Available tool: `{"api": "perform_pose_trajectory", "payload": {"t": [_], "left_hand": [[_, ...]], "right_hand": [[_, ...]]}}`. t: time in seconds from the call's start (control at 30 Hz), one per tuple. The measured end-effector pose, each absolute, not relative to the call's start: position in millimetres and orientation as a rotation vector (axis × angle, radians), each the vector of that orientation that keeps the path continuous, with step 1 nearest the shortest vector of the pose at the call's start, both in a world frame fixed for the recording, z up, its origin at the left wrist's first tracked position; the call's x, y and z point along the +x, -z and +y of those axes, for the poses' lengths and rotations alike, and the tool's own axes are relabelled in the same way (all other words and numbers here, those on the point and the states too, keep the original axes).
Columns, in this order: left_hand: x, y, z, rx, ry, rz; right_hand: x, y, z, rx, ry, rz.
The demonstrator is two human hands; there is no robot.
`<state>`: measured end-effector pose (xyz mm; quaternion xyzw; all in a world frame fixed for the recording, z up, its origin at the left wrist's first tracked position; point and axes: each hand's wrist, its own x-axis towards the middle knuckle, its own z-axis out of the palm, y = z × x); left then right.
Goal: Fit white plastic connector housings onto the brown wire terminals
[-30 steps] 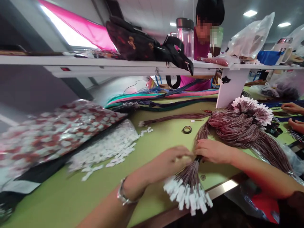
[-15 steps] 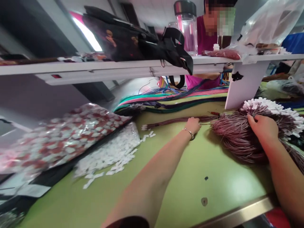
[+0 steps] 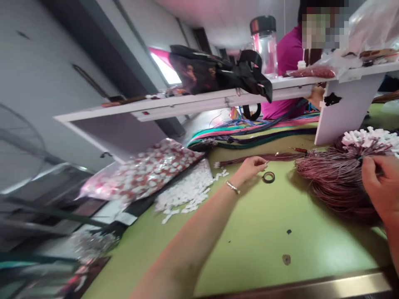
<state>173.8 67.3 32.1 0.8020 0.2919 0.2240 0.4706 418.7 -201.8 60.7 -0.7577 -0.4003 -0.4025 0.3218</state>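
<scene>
My left hand (image 3: 253, 167) is over the green table, its thumb and fingertips pinched together. Whatever is between them is too small to make out. Just below those fingertips a small roll of black tape (image 3: 268, 177) lies flat. A thin strand of brown wires (image 3: 237, 159) with white ends runs behind this hand. At the right, my right hand (image 3: 380, 182) is closed at the neck of a thick bundle of brown wires (image 3: 330, 182), its fingers partly hidden. White connectors (image 3: 369, 139) fan out at the bundle's upper end.
White connectors (image 3: 187, 189) spill in a pile at the left, beside a clear bag of red-and-white parts (image 3: 149, 168). A red-handled tool (image 3: 299, 150) lies behind the bundle. Coloured wires (image 3: 224, 133) stretch beneath a white shelf (image 3: 199, 101) holding a black bag (image 3: 202, 72) and bottle (image 3: 264, 50). A person (image 3: 286, 50) sits opposite.
The view has swung left. My left hand has come off the thin wire strand and pinches nearer the camera, and the tape roll now shows beside it. My right hand stays at the bundle.
</scene>
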Motion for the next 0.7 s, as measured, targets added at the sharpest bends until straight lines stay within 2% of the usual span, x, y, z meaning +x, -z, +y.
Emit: {"api": "perform_pose_trajectory", "payload": {"t": [0.07,0.2,0.4,0.57,0.7], "left_hand": [[159.9,-35.9,53.7,1.807,-0.551,0.64],[141.0,-43.0,27.4,1.584,-0.564,0.542],[122.3,-50.6,-5.7,1.489,-0.537,0.455],[100.6,-57.6,-22.4,1.443,-0.546,0.454],[70.8,-57.1,-20.4,1.359,-0.674,0.463]], "right_hand": [[398.4,-63.6,-195.1,-1.793,0.917,-1.209],[350.5,-68.0,-167.2,-1.572,0.35,-1.468],[289.5,-71.4,-124.0,-1.545,-0.617,-1.295],[253.2,-86.2,-110.9,-1.402,-0.755,-1.176],[253.0,-127.5,-113.5,-1.335,-0.59,-1.156]]}}
